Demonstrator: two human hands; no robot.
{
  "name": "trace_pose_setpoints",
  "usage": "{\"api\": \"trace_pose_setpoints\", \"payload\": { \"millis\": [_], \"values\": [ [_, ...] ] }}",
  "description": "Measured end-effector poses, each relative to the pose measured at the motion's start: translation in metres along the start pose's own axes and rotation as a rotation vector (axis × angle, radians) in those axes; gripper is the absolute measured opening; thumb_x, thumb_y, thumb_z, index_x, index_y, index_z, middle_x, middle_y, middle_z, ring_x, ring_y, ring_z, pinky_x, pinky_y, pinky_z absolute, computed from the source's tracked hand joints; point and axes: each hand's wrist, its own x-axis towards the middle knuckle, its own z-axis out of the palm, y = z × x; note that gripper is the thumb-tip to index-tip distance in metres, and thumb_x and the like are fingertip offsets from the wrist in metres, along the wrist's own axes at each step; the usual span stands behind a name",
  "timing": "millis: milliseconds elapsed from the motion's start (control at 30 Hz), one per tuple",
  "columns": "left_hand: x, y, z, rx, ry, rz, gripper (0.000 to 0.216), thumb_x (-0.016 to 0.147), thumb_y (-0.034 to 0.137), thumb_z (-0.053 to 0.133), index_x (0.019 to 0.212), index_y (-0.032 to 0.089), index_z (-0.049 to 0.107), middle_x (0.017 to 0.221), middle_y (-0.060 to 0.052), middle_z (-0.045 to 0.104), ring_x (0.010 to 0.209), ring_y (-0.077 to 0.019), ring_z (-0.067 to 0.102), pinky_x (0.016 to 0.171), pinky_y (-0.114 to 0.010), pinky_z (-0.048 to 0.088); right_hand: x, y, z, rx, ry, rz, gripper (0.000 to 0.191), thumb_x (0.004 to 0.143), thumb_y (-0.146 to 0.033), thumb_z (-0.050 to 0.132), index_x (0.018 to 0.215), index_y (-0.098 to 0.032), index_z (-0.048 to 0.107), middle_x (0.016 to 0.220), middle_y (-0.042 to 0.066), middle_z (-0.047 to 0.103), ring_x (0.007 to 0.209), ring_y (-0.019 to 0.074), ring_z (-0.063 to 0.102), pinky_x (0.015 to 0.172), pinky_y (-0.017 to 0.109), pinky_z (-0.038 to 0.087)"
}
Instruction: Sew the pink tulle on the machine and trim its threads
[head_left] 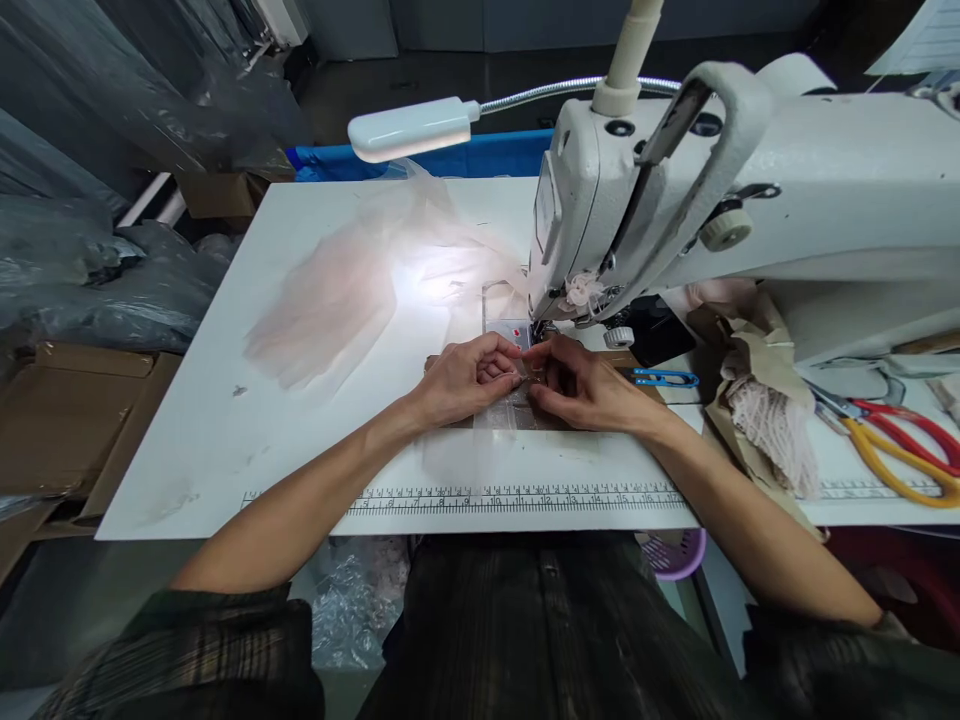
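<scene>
My left hand [472, 380] and my right hand [577, 385] meet just in front of the presser foot of a white sewing machine [585, 200]. The fingers of both are pinched together, fingertips nearly touching. Something thin and small is between them, too fine to name. A sheer pale pink fabric [330, 300], like tulle, spreads in a loose heap left of the needle area and reaches toward it. Below my left hand, a faint translucent strip [469, 455] lies over the table edge area. Blue thread snips [664, 378] lie right of my right hand.
A lamp [412, 128] lights the white table [217, 430], which has a printed ruler [450, 502] along its front. On the right are brown paper [731, 400] with pale lace, a dark phone-like slab [664, 335] and red-and-yellow scissors [892, 440]. Cardboard boxes [75, 420] stand left.
</scene>
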Motion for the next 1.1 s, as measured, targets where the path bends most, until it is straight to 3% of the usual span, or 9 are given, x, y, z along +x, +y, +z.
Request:
{"api": "trace_pose_setpoints", "payload": {
  "millis": [200,400,533,633,733,867,933,1000,1100],
  "values": [
    [0.001,0.002,-0.002,-0.048,-0.011,0.007,0.026,0.082,0.029,0.069,0.105,0.015,0.067,0.085,-0.005,0.072,0.079,-0.0131,0.069,0.074,-0.027,0.058,0.006,0.001,0.000,-0.109,0.053,-0.035,0.013,0.090,-0.028,0.057,0.084,-0.018,0.061,0.080,0.003,0.059,0.065,0.0141,0.053,0.061,0.028,0.042],
    [0.001,0.002,-0.005,-0.018,-0.007,-0.013,0.020,0.079,0.030,0.071,0.096,0.021,0.077,0.095,-0.005,0.076,0.084,-0.0161,0.071,0.076,-0.029,0.060,0.002,0.006,0.006,0.363,0.092,0.198,0.027,0.084,-0.046,0.068,0.085,-0.019,0.065,0.068,0.001,0.062,0.055,0.0140,0.057,0.049,0.027,0.047],
    [0.002,0.001,-0.005,-0.044,-0.013,0.017,0.015,0.076,0.028,0.073,0.089,0.023,0.078,0.091,-0.004,0.077,0.083,-0.0166,0.072,0.078,-0.031,0.061,0.001,-0.002,0.015,0.603,0.140,0.148,0.034,0.078,-0.051,0.074,0.080,-0.019,0.062,0.085,0.005,0.068,0.055,0.0116,0.061,0.048,0.027,0.052],
    [0.001,0.003,-0.005,0.001,-0.039,0.063,0.013,0.078,0.029,0.072,0.088,0.024,0.079,0.090,-0.003,0.077,0.083,-0.0169,0.072,0.078,-0.031,0.061,-0.001,-0.006,0.020,0.600,0.142,0.085,0.031,0.084,-0.050,0.068,0.084,-0.021,0.057,0.079,0.002,0.067,0.054,0.0112,0.061,0.050,0.026,0.052],
    [0.001,0.006,-0.008,0.088,-0.108,0.089,0.014,0.080,0.030,0.070,0.089,0.023,0.079,0.091,-0.004,0.077,0.084,-0.0169,0.072,0.075,-0.029,0.059,-0.004,-0.006,0.015,0.413,0.123,0.006,0.022,0.093,-0.042,0.055,0.086,-0.021,0.052,0.073,0.000,0.063,0.055,0.0123,0.059,0.054,0.026,0.049],
    [-0.002,0.010,-0.012,0.197,-0.167,0.103,0.015,0.082,0.030,0.068,0.090,0.022,0.079,0.090,-0.004,0.076,0.080,-0.0153,0.071,0.068,-0.026,0.056,-0.020,0.000,-0.018,-0.360,0.066,-0.130,0.006,0.084,-0.021,0.049,0.084,-0.020,0.055,0.072,0.004,0.061,0.060,0.0169,0.056,0.052,0.027,0.034],
    [-0.003,0.010,-0.012,0.227,-0.194,0.121,0.015,0.083,0.029,0.067,0.090,0.023,0.079,0.089,-0.004,0.076,0.079,-0.0148,0.070,0.067,-0.025,0.055,-0.032,0.004,-0.038,-0.650,0.063,-0.106,0.010,0.079,-0.018,0.049,0.084,-0.020,0.057,0.074,0.006,0.061,0.059,0.0191,0.055,0.050,0.029,0.028],
    [-0.003,0.010,-0.012,0.230,-0.216,0.149,0.015,0.084,0.028,0.067,0.091,0.023,0.079,0.088,-0.004,0.075,0.078,-0.0144,0.069,0.066,-0.025,0.055,-0.044,0.006,-0.053,-0.720,0.115,-0.043,0.009,0.079,-0.019,0.048,0.083,-0.020,0.056,0.072,0.007,0.061,0.057,0.0200,0.055,0.049,0.029,0.028],
    [-0.001,0.013,-0.014,0.232,-0.230,0.272,0.015,0.084,0.028,0.068,0.094,0.022,0.078,0.097,-0.005,0.074,0.086,-0.0151,0.069,0.074,-0.027,0.056,-0.057,0.001,-0.055,-0.541,0.174,0.050,0.011,0.089,-0.026,0.047,0.091,-0.019,0.056,0.070,0.005,0.061,0.055,0.0183,0.055,0.050,0.029,0.035]
  ]
}}
